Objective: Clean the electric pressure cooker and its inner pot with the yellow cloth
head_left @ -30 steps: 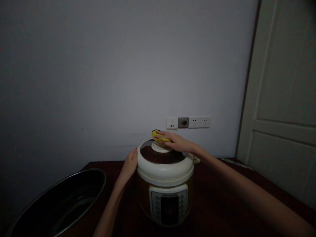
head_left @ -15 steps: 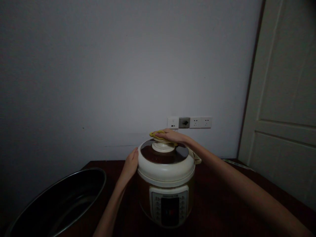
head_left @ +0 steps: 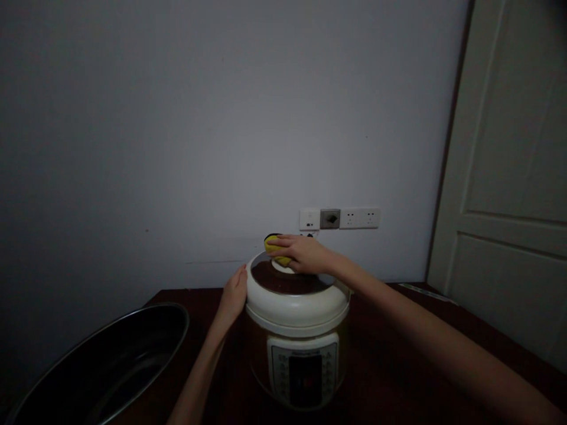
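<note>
A white and brown electric pressure cooker (head_left: 297, 313) stands upright on the dark red table, its control panel facing me. My left hand (head_left: 233, 293) holds the left side of its lid, most of the fingers hidden behind the rim. My right hand (head_left: 305, 254) grips a yellow cleaning cloth (head_left: 278, 248) with a dark edge. The cloth is pressed over the white knob on top of the lid, and hand and cloth hide most of the knob.
On the left, close to me, is a large dark basin (head_left: 133, 354) with a shiny rim. Wall sockets and switches (head_left: 339, 218) sit behind the cooker. A pale door (head_left: 509, 195) is at the right, and a flat strip (head_left: 427, 293) lies near the table's back right.
My right hand has turned and come down around the knob, bringing the cloth to the knob's left and front side. My left hand keeps its place on the cooker.
</note>
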`<state>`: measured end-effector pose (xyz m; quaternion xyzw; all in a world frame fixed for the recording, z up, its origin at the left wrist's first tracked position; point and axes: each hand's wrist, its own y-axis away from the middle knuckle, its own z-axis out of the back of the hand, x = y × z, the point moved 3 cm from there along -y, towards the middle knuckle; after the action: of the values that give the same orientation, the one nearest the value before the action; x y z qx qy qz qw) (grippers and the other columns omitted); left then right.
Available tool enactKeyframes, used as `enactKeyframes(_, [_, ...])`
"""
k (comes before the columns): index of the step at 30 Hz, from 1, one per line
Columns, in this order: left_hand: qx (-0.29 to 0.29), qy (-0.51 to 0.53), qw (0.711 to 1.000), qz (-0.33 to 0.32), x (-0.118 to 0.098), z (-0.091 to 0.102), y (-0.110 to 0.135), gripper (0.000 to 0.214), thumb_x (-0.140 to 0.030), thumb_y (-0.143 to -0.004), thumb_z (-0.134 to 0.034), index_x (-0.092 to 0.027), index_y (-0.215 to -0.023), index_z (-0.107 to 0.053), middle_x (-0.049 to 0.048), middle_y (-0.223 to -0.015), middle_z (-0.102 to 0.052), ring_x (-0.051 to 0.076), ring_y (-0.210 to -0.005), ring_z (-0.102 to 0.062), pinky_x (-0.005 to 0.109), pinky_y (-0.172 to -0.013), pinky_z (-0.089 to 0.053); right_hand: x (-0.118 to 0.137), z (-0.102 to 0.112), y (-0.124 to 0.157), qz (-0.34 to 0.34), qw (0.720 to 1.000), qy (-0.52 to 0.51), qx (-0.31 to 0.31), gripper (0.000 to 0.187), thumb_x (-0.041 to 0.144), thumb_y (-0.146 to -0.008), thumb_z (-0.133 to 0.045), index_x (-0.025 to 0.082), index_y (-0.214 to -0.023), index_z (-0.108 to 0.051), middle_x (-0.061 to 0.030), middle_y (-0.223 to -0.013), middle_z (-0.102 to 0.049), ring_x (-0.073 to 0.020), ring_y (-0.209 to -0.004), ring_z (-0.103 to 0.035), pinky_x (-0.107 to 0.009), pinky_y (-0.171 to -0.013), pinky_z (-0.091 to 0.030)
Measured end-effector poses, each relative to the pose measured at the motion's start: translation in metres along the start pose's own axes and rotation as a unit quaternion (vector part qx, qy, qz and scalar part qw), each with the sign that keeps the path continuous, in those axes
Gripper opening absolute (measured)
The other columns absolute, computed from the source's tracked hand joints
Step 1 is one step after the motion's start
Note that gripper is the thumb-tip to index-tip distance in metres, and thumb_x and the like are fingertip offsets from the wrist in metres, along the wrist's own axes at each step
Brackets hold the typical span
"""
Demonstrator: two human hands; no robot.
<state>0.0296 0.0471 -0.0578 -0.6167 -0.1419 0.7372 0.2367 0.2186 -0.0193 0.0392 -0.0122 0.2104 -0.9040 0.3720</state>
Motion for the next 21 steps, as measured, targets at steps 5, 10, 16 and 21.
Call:
enactKeyframes(5, [0.003, 0.000, 1.000, -0.006, 0.003, 0.000, -0.001, 0.044, -0.042, -0.082, -0.044, -0.013, -0.108, -0.063, 0.0116, -0.116, -0.065, 0.025, -0.116, -0.054, 0.041, -0.105, -0.031, -0.015, 0.002, -0.019, -0.055, 0.985, -0.166, 0.004, 0.032, 0.019, -0.084, -0.051, 0.020, -0.112, -0.065, -0.0061, -0.126, -0.059, -0.0215, -0.111, -0.056, -0.036, -0.094, -0.043])
enactKeyframes(10, [0.010, -0.002, 1.000, -0.003, 0.002, 0.000, -0.003, 0.045, -0.043, -0.081, -0.042, -0.012, -0.107, -0.064, 0.0123, -0.115, -0.065, 0.026, -0.117, -0.053, 0.042, -0.106, -0.031, -0.026, -0.005, 0.011, -0.167, 0.935, -0.304, -0.078, 0.037, 0.036, -0.094, -0.038, 0.017, -0.116, -0.061, -0.0077, -0.113, -0.066, -0.0208, -0.096, -0.060, -0.037, -0.086, -0.047])
enactKeyframes(16, [0.018, -0.001, 1.000, -0.011, 0.007, -0.001, -0.004, 0.048, -0.044, -0.082, -0.040, -0.012, -0.110, -0.062, 0.0122, -0.118, -0.064, 0.025, -0.115, -0.054, 0.041, -0.105, -0.032, -0.004, -0.001, 0.028, -0.072, 0.988, -0.088, -0.100, 0.050, 0.009, -0.083, -0.043, 0.020, -0.132, -0.049, -0.0080, -0.141, -0.044, -0.0199, -0.130, -0.038, -0.041, -0.108, -0.029])
enactKeyframes(21, [-0.007, -0.010, 1.000, -0.004, 0.011, 0.000, -0.004, 0.051, -0.045, -0.083, -0.040, -0.010, -0.113, -0.061, 0.0152, -0.121, -0.062, 0.026, -0.118, -0.052, 0.042, -0.106, -0.031, 0.002, -0.002, -0.005, -0.020, 1.000, 0.014, -0.009, 0.044, 0.005, -0.074, -0.049, 0.021, -0.111, -0.065, -0.0060, -0.137, -0.050, -0.0226, -0.124, -0.045, -0.039, -0.101, -0.036])
